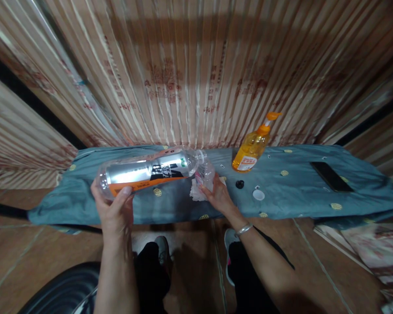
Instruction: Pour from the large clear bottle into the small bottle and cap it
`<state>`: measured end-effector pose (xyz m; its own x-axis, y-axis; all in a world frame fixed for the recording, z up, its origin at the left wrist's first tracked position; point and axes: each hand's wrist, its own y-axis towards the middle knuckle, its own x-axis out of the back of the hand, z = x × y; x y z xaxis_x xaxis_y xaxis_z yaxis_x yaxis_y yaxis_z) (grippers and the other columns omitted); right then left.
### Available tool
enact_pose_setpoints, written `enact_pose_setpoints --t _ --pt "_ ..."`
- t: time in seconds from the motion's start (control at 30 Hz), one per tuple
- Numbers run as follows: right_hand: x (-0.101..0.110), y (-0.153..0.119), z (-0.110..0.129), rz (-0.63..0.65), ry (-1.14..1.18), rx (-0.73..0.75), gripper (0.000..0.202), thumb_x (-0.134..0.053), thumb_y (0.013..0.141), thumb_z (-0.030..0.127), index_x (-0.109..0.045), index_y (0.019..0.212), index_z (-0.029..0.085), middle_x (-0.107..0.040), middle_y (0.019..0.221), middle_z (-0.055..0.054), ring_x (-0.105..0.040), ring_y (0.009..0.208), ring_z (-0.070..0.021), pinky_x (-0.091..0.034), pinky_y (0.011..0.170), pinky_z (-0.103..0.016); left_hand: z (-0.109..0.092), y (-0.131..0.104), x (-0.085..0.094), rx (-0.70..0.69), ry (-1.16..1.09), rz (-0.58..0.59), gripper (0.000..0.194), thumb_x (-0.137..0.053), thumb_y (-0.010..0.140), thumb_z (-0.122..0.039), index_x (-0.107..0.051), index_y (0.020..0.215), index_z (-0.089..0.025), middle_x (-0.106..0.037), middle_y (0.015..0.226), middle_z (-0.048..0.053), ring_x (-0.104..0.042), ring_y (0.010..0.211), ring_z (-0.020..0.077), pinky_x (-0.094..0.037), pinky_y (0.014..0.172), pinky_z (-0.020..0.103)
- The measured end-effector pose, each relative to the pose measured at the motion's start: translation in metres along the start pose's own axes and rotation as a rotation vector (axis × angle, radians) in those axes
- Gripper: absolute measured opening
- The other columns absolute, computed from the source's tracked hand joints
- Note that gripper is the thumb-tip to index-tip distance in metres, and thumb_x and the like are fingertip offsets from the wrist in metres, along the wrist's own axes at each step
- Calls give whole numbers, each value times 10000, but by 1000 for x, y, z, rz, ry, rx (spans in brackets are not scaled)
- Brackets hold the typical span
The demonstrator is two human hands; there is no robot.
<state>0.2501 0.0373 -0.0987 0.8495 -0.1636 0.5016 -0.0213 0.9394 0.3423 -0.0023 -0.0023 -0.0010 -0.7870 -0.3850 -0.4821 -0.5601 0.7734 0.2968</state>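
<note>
My left hand [115, 208] is wrapped round the base of a large clear plastic bottle [144, 173] with a silver and orange label. The bottle lies tilted nearly level, its neck pointing right. At its mouth, my right hand [218, 195] grips a small clear plastic container [205, 171], whose opening meets the bottle's neck. Whether liquid is passing between them I cannot tell. Beneath the small container lies a crumpled white tissue [198, 192] on the blue-green cloth [170, 207].
A pump bottle of orange liquid [251, 150] stands right of my hands. Near it lie a small black cap [239, 184] and a white round lid [258, 195]. A dark phone [331, 176] rests farther right. Pleated curtains [190, 78] hang behind, and a black round tub [68, 288] sits on the floor at lower left.
</note>
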Motion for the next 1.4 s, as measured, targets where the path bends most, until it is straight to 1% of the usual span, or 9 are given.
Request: enact_pose_setpoints --t 0.2,0.4,0.53,0.63,0.9,1.0,1.13,1.27,1.4 --pt "0 0 0 1 11 16 566 -618 865 368 -441 1366 174 -644 1286 -147 -626 1187 -295 -507 996 -450 1 0 2 -20 10 21 644 -872 451 -192 -652 1048 -298 -651 1125 19 -623 992 197 -578 745 295" --pt "0 0 1 9 4 -7 604 -616 862 388 -426 1377 136 -640 1287 -175 -621 1194 -314 -509 994 -467 0 0 2 -27 0 37 651 -872 473 -182 -639 1069 -302 -647 1115 7 -626 979 184 -577 799 322" --pt "-1 1 -1 -5 -5 -26 615 -636 844 389 -438 1363 127 -635 1292 -188 -614 1200 -326 -502 1002 -491 0 0 1 -14 -2 11 688 -874 436 -175 -643 1070 -307 -648 1106 10 -627 953 181 -585 752 310" --pt "-3 1 -3 -10 -15 -29 605 -639 842 393 -443 1358 146 -643 1280 -177 -620 1192 -325 -509 993 -492 0 1 2 -16 -3 9 680 -867 441 -168 -650 1067 -323 -650 1084 3 -630 943 176 -584 722 288" --pt "-3 0 -4 -20 -18 17 597 -618 856 391 -430 1375 163 -633 1294 -168 -615 1194 -315 -506 993 -483 -1 0 2 -4 -19 16 665 -855 452 -147 -643 1060 -313 -643 1057 -5 -623 907 166 -588 773 334" --pt "-2 1 -3 -13 -9 15 596 -614 861 411 -434 1370 159 -637 1289 -169 -615 1196 -318 -512 982 -481 -1 0 1 -2 -15 17 679 -852 456 -149 -637 1078 -315 -639 1086 3 -624 927 170 -587 730 297" --pt "-1 1 -2 -10 -10 6 584 -610 862 421 -446 1357 158 -635 1290 -173 -615 1196 -322 -509 984 -489 0 1 2 -10 -5 12 652 -858 452 -161 -648 1054 -298 -640 1097 10 -624 932 174 -580 683 257" --pt "-1 1 -3 -4 -17 -14 586 -624 851 408 -445 1351 158 -642 1282 -169 -623 1181 -327 -507 982 -504 0 1 1 -11 -19 17 643 -860 449 -152 -651 1041 -291 -646 1091 12 -620 950 175 -578 689 251" --pt "-2 1 -3 -4 -19 -9 577 -620 853 402 -449 1345 156 -652 1268 -167 -636 1163 -324 -522 963 -488 0 0 1 -12 -7 25 617 -856 453 -158 -653 1020 -294 -644 1114 8 -617 944 173 -588 739 296"
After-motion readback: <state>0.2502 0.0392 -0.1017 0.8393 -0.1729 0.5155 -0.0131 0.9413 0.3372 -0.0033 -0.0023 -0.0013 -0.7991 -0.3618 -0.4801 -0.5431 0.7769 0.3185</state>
